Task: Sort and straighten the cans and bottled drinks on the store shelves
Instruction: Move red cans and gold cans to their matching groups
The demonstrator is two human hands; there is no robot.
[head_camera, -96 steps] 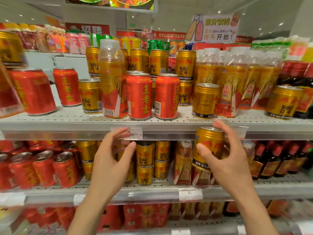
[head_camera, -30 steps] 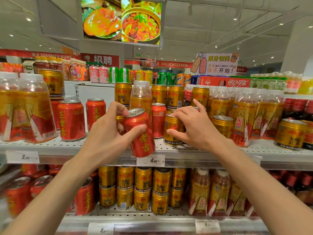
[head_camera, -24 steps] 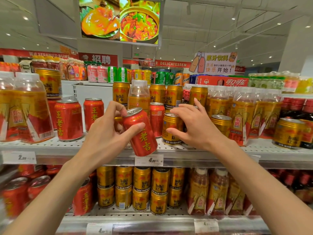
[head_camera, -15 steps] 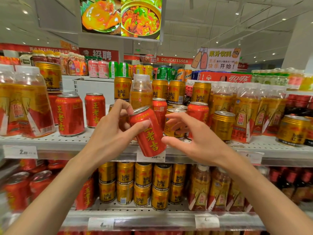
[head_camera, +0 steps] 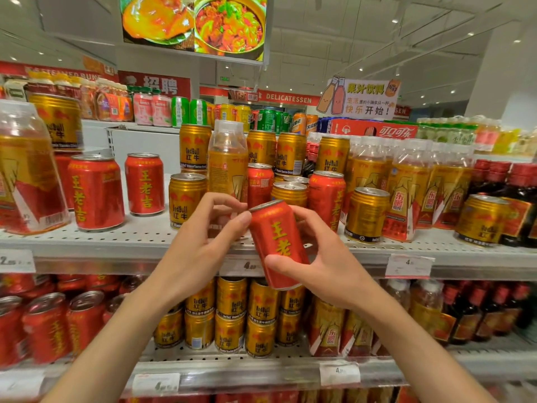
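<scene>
A red can with yellow characters hangs tilted in front of the upper shelf, between both hands. My left hand pinches its top edge with thumb and fingertips. My right hand wraps round its right side and bottom, thumb on the front. Behind it on the shelf stand gold cans, two more red cans and a tall gold bottle.
Two red cans stand at the left of the upper shelf, with big bottles at the far left. Gold bottles and dark bottles fill the right. The lower shelf holds stacked gold cans and red cans.
My right hand let go of the gold can on the shelf and came onto the red can. The red can moved right and lower, and my left hand's grip shifted to its top.
</scene>
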